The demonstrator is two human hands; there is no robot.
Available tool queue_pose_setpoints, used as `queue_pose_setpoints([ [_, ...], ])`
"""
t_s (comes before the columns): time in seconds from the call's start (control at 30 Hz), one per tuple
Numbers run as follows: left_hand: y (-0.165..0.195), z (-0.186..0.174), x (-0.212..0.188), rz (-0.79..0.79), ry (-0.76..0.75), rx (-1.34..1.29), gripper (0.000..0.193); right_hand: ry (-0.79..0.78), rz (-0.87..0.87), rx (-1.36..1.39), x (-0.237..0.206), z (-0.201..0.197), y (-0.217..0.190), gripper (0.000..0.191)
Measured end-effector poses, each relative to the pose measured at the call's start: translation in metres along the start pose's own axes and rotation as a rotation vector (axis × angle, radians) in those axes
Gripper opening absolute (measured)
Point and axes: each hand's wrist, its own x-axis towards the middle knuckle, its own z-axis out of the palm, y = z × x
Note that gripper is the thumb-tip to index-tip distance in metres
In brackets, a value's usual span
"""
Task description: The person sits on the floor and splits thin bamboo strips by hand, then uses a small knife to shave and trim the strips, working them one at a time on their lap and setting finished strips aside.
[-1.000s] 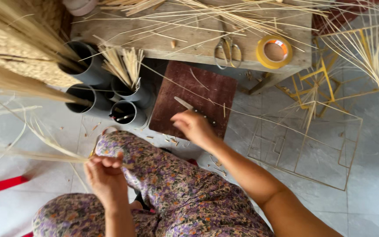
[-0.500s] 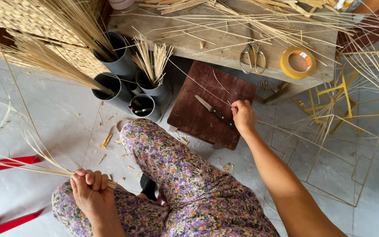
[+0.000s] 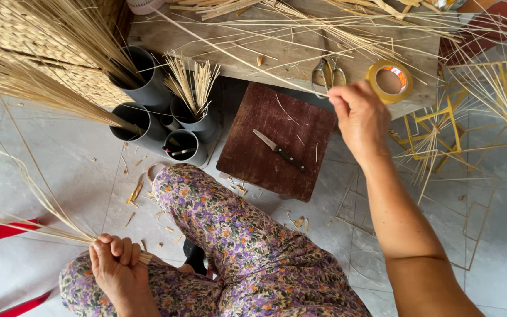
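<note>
Since half a second ago, the right hand (image 3: 362,120) has left the knife (image 3: 279,151) on the dark board (image 3: 277,138) and risen to the low wooden table (image 3: 165,35) at twelve o'clock, pinching a long straw (image 3: 236,57). At seven o'clock, the left hand (image 3: 117,265) is fisted around a straw bundle (image 3: 36,202). Draw the strand out slowly along its length, keeping the bundle clamped so nothing snags the scissors (image 3: 330,73) or tape roll (image 3: 389,81).

Left grip (image 3: 114,264) fisted, right grip (image 3: 359,114) pinching
</note>
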Motion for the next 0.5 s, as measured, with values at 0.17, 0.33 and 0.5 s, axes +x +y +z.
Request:
queue_pose_setpoints([
  [0.17, 0.005, -0.002, -0.005, 0.068, -0.004, 0.050, 0.022, 0.036, -0.192, 0.092, 0.009, -0.033, -0.049, 0.011],
  [0.33, 0.009, -0.011, -0.010, 0.107, -0.002, 0.050, 0.023, -0.037, -0.218, 0.104, 0.007, -0.017, -0.050, 0.007],
  [0.5, 0.010, -0.018, -0.013, 0.123, 0.004, 0.049, 0.024, 0.005, -0.257, 0.031, 0.024, 0.012, -0.005, 0.007],
])
